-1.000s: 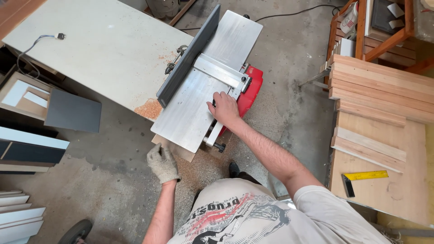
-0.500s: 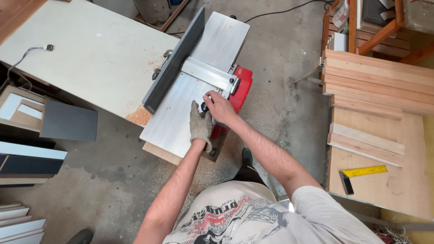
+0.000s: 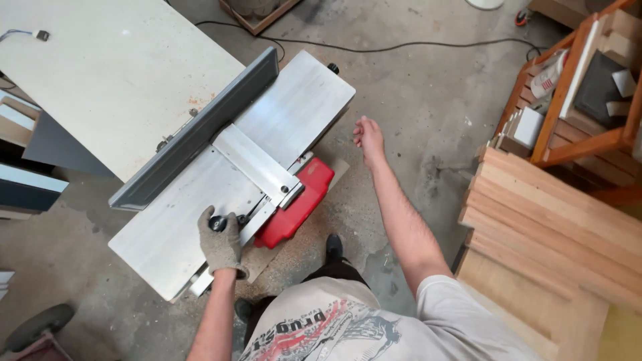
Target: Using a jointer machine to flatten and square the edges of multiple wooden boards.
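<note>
A jointer with a long grey metal table (image 3: 294, 110) and a red housing (image 3: 294, 204) stands on the concrete floor below me. Its dark fence (image 3: 200, 134) runs along the far side, and a flat metal guard (image 3: 251, 164) lies across the table. My left hand (image 3: 221, 242), in a grey work glove, grips a black knob (image 3: 217, 222) at the near edge of the jointer table. My right hand (image 3: 369, 137) is bare and hangs in the air to the right of the machine, fingers loosely apart, holding nothing.
A large pale board (image 3: 114, 73) lies behind the fence at the left. Stacked wooden planks (image 3: 555, 214) sit at the right, beside a wooden shelf (image 3: 575, 80) with small items. A black cable (image 3: 401, 47) runs across the floor.
My right hand has left the jointer's near edge and swung out to the right. My gloved left hand has moved onto the black knob and closed on it.
</note>
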